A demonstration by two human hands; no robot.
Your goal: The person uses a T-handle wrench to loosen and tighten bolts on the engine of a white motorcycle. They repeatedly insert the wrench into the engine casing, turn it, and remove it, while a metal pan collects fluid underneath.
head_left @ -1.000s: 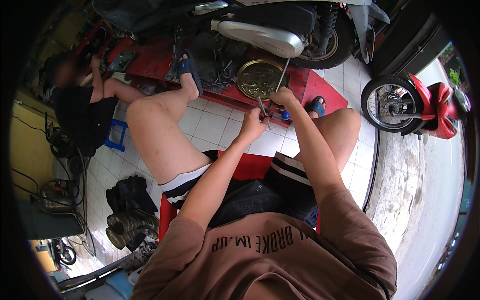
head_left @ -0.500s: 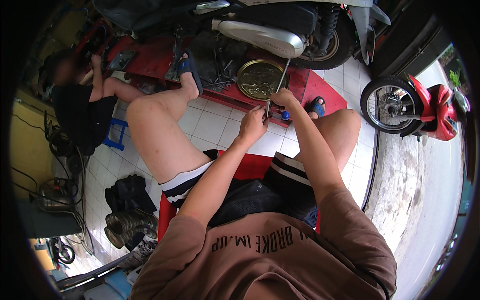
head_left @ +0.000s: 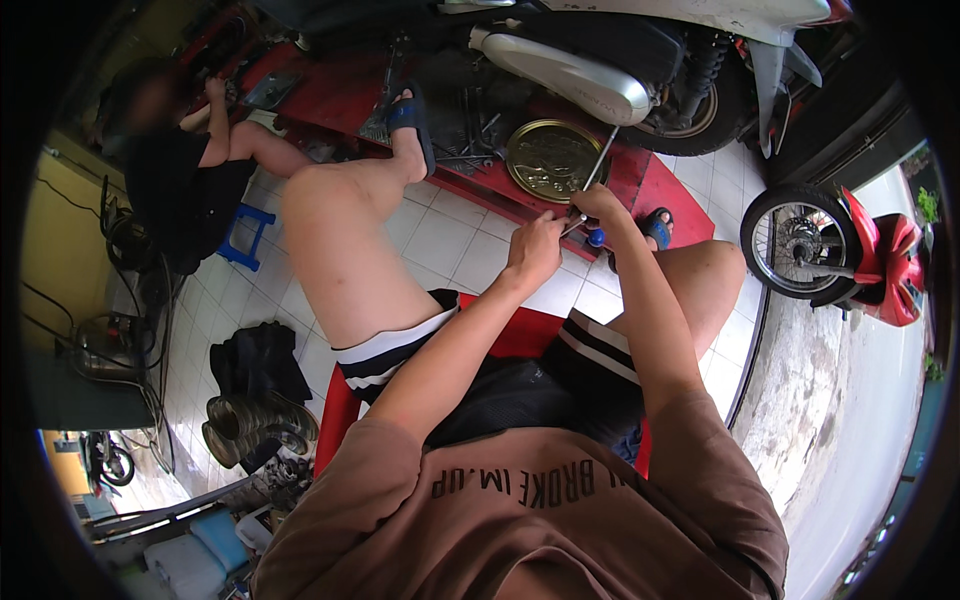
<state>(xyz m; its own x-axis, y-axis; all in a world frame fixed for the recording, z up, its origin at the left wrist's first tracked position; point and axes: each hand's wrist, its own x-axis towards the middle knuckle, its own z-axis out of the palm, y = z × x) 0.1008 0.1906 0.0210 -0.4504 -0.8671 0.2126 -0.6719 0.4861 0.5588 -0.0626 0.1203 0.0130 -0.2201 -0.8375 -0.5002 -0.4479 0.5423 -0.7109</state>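
My right hand (head_left: 598,202) is closed around a long metal rod (head_left: 606,155) that runs up to the underside of the silver cover (head_left: 565,75) on a raised scooter. Just below and left, my left hand (head_left: 535,245) grips a short metal tool (head_left: 576,225) by the rod's lower end; its exact kind is unclear. A round blue object (head_left: 596,237) is beside my right hand. Behind my hands, a round gold-coloured tray (head_left: 558,143) sits on the red platform (head_left: 680,225), with loose wrenches (head_left: 465,137) to its left.
Another person (head_left: 170,210) sits at the left by a blue stool (head_left: 243,240). A red motorbike (head_left: 890,250) stands at the right by the road. Dark boots (head_left: 245,430) and cloth (head_left: 255,360) lie on the tiled floor (head_left: 450,240). Cables (head_left: 120,360) hang along the left wall.
The whole view has shifted as my head moved, so the scooter and platform appear further right. The short tool in my left hand has turned from upright to slanting up and right.
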